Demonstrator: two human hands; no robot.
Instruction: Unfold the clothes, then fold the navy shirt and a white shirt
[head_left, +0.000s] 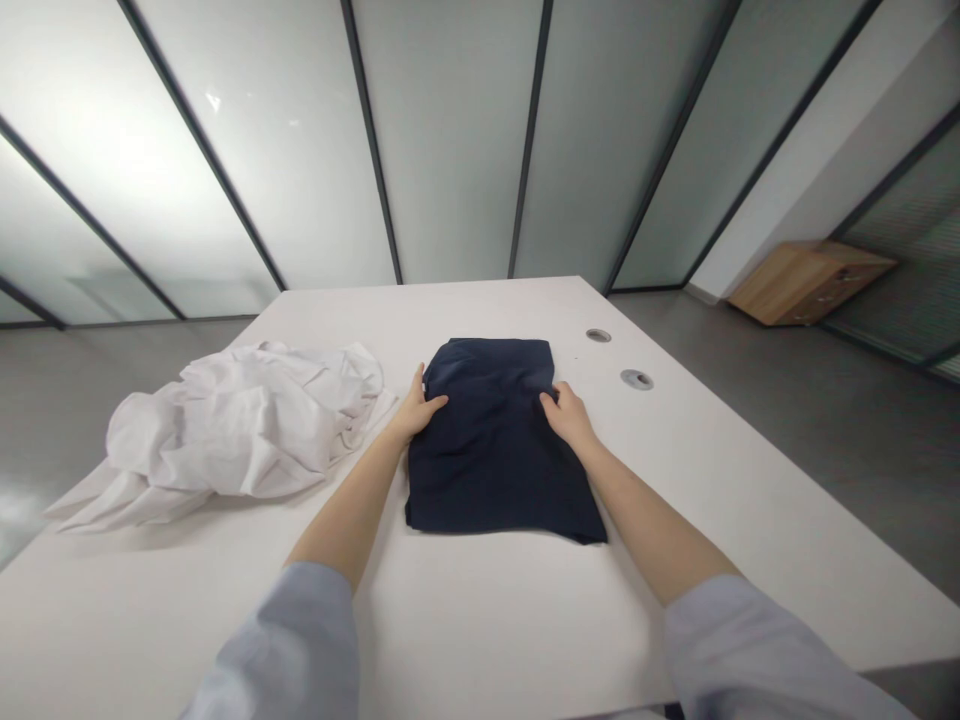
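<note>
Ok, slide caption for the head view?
Left hand and right hand hold a folded navy cloth beside crumpled white fabric.

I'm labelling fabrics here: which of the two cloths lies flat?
The dark navy cloth, lying flat with the left hand and right hand on its opposite sides; the white cloth, to its left, lies in a crumpled heap.

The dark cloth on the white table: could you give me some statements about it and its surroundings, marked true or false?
1. The left hand touches the dark cloth. True.
2. The white cloth lies crumpled on the table. True.
3. The right hand rests on the white cloth. False: it is at the dark cloth's right edge.
4. The wooden cabinet stands on the table. False: it stands on the floor.
</note>
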